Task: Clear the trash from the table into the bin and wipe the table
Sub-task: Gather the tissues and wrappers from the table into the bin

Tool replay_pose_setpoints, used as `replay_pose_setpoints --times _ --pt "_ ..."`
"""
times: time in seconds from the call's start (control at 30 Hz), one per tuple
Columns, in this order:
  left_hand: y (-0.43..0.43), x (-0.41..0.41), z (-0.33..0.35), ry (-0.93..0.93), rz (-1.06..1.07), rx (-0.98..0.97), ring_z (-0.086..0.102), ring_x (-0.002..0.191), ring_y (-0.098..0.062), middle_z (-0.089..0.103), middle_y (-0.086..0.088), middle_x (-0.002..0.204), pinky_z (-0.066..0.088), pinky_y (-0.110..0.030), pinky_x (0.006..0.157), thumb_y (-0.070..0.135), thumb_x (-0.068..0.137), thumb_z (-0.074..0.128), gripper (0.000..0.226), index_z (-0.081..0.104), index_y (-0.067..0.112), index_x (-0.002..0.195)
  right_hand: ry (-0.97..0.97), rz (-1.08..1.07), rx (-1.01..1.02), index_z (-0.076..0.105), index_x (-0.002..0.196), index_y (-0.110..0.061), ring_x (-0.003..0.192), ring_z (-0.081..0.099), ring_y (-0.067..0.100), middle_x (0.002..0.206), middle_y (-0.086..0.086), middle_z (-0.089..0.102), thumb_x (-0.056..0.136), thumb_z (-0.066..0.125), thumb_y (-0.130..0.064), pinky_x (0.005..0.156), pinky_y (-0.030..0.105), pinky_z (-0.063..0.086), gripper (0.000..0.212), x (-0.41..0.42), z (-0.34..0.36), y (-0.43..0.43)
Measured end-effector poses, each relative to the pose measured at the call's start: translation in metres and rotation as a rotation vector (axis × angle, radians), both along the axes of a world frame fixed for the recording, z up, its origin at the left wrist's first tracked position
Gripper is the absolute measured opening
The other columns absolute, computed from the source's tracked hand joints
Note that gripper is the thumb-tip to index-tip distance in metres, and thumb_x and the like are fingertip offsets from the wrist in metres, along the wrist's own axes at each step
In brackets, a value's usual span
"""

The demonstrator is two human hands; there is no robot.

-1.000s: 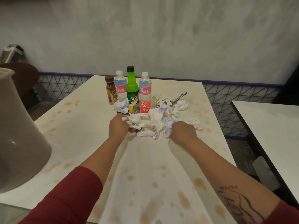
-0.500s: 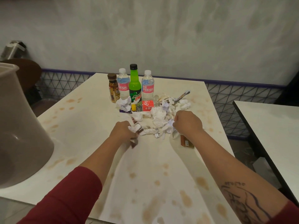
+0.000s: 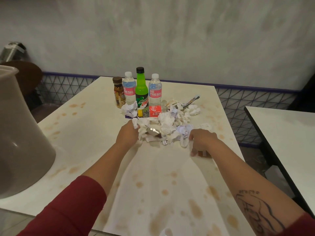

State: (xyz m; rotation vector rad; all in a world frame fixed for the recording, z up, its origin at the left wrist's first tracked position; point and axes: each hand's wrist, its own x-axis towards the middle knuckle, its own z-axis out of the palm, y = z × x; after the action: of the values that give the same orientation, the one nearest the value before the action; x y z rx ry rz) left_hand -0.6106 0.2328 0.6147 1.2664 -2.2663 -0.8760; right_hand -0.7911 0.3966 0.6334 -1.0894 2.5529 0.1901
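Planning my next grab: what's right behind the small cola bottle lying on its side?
An upright green soda bottle with black cap and a clear pink-labelled water bottle. The cola bottle covers their bases.

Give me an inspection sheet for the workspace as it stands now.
Surface: pale table, unwiped, with many brown stains.
Job's things: crumpled paper pile mid-table; cola bottle lying on its side in it; beige bin at the left.
Clutter: four bottles upright behind the pile: brown bottle, water bottle, green bottle, second water bottle.
Grips: left hand grips the pile's near-left edge; right hand curls its fingers over a reddish-brown wrapper, blurred.
Cables: nothing seen.
Surroundings: grey wall, lattice panel, second table to the right.
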Motion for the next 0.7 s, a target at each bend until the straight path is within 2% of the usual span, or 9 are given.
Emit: replay_pose_setpoints --times 0.07,0.13,0.23,0.33,0.43,0.5,0.57,0.63,0.7 --pt "-0.002 -0.001 -0.003 -0.014 -0.019 0.011 0.052 0.085 -0.023 0.056 -0.007 0.091 0.036 -0.025 0.073 0.003 0.092 0.039 0.016 0.055 0.007 0.093 -0.02 -0.008 -0.033 0.048 0.122 -0.022 0.115 0.05 0.025 0.12 0.0 0.058 0.067 0.083 -0.032 0.096 0.038 0.033 0.067 -0.002 -0.001 0.002" --pt "-0.003 -0.001 -0.006 -0.021 -0.009 -0.015 0.049 0.081 -0.022 0.055 -0.007 0.087 0.035 -0.025 0.071 0.009 0.094 0.043 0.011 0.05 0.009 0.086 -0.019 -0.016 -0.072 0.047 0.124 -0.023 0.117 0.047 0.025 0.123 0.001 0.053 0.065 0.084 -0.037 0.095 0.037 0.032 0.071 -0.004 0.0 0.004" --pt "-0.004 0.0 -0.005 -0.054 0.038 -0.048 0.047 0.074 -0.02 0.05 -0.004 0.077 0.033 -0.028 0.065 0.041 0.096 0.047 0.036 0.047 0.01 0.077 -0.023 -0.051 -0.155 0.048 0.121 -0.025 0.118 0.046 0.025 0.123 0.002 0.05 0.065 0.083 -0.038 0.096 0.038 0.032 0.067 -0.01 0.004 0.007" --pt "-0.005 0.002 -0.001 -0.101 0.059 -0.031 0.044 0.056 -0.014 0.045 0.0 0.059 0.029 -0.028 0.052 0.056 0.082 0.06 0.053 0.037 0.014 0.059 -0.023 -0.085 -0.116 0.049 0.122 -0.023 0.119 0.047 0.025 0.125 0.001 0.051 0.067 0.083 -0.035 0.097 0.038 0.032 0.066 -0.019 0.013 0.012" --pt "-0.01 0.0 -0.006 -0.108 0.015 0.137 0.061 0.061 -0.018 0.065 -0.004 0.066 0.042 -0.027 0.061 0.048 0.072 0.075 0.044 0.048 0.015 0.061 -0.023 -0.087 0.051 0.048 0.123 -0.02 0.118 0.047 0.026 0.124 0.0 0.053 0.064 0.085 -0.037 0.099 0.039 0.032 0.072 -0.025 0.015 0.015" --pt "-0.008 -0.001 -0.009 -0.151 -0.015 0.168 0.061 0.059 -0.02 0.065 -0.005 0.064 0.044 -0.025 0.06 0.033 0.078 0.071 0.032 0.053 0.014 0.06 -0.015 -0.084 0.119 0.049 0.12 -0.02 0.116 0.049 0.025 0.121 -0.001 0.054 0.061 0.085 -0.037 0.099 0.038 0.032 0.071 -0.028 0.009 0.015" --pt "-0.006 -0.002 -0.011 -0.148 -0.004 0.182 0.057 0.055 -0.019 0.06 -0.005 0.06 0.04 -0.023 0.054 0.023 0.083 0.062 0.031 0.05 0.013 0.057 0.008 -0.075 0.144 0.051 0.109 -0.02 0.111 0.052 0.025 0.112 -0.002 0.057 0.06 0.086 -0.038 0.096 0.039 0.032 0.063 -0.031 0.002 0.015" --pt "-0.002 -0.004 -0.009 -0.123 0.035 0.193 0.054 0.056 -0.016 0.056 -0.003 0.062 0.036 -0.023 0.05 0.027 0.086 0.059 0.031 0.05 0.014 0.06 0.0 -0.078 0.151 0.05 0.093 -0.018 0.102 0.055 0.026 0.102 0.0 0.057 0.06 0.086 -0.039 0.091 0.039 0.032 0.053 -0.033 -0.001 0.015" --pt "0.001 -0.005 -0.005 -0.131 0.059 0.139 0.052 0.062 -0.015 0.052 0.0 0.065 0.035 -0.025 0.054 0.045 0.087 0.058 0.037 0.049 0.015 0.066 -0.026 -0.094 0.155 0.049 0.085 -0.017 0.092 0.054 0.025 0.093 -0.001 0.058 0.062 0.085 -0.039 0.085 0.037 0.029 0.048 -0.034 -0.001 0.015"
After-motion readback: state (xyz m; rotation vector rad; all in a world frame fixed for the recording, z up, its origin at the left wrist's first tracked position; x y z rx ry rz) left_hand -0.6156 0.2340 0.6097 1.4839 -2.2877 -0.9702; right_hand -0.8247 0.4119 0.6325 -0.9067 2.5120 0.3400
